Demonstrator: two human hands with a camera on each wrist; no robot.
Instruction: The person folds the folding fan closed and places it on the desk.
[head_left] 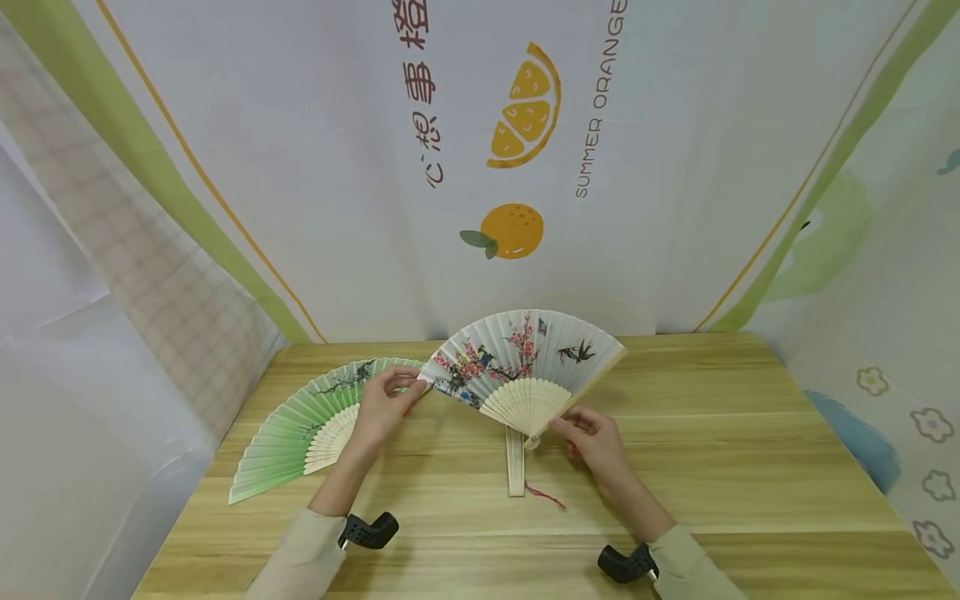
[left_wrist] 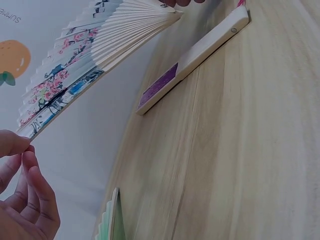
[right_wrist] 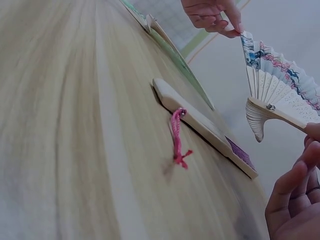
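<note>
A white folding fan [head_left: 525, 354] with pink blossoms and dark birds is spread wide and held above the table. My left hand [head_left: 386, 404] pinches its left outer corner between thumb and fingers, as the left wrist view shows closely at the left hand [left_wrist: 30, 195]. On the other side, my right hand [head_left: 596, 442] pinches the right guard stick near the pivot. Below the spread fan lies a folded fan [head_left: 516, 471] with pale sticks, a purple strip of cloth [right_wrist: 241, 151] and a pink tassel [right_wrist: 177, 135]; its upper part is hidden in the head view.
An open green fan [head_left: 277, 442] lies on the left of the wooden table [head_left: 712, 483], partly behind my left forearm. A white cloth with orange prints [head_left: 513, 232] hangs behind the table's far edge. Black wrist-worn devices [head_left: 369, 531] sit at both sleeves.
</note>
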